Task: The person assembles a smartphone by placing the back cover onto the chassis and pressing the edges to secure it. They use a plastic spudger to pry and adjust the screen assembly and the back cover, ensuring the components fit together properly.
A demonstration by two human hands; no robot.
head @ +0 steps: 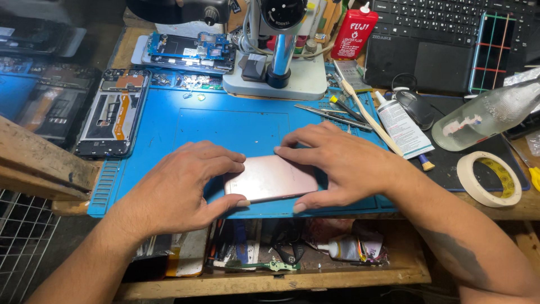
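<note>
A pink phone (pixel 271 179) lies flat, back up, on the near part of a blue mat (pixel 225 121), between the two hands. The left hand (pixel 180 186) grips its left end: fingers curled over the far edge, thumb pressed to the near edge. The right hand (pixel 337 166) grips the right end the same way, fingers spread along the far edge and thumb tip on the near edge. Both hands rest on the phone and hold it down against the mat.

Just beyond the right hand's fingers lie tweezers (pixel 329 114) and a pale stick (pixel 368 118). Further right of that hand stand a white glue bottle (pixel 402 126), a clear glass bottle (pixel 489 112) on its side, and a roll of tape (pixel 488 179). Beyond both hands, at the far edge of the mat, sits a microscope stand (pixel 278 73), with a red bottle (pixel 354 32) and a black keyboard (pixel 444 22) behind it to the right. Beyond the left hand, an opened phone frame (pixel 115 110) lies at the mat's left edge, and another opened phone (pixel 188 52) lies further back. Below the hands, an open shelf (pixel 270 276) holds small tools and a small bottle.
</note>
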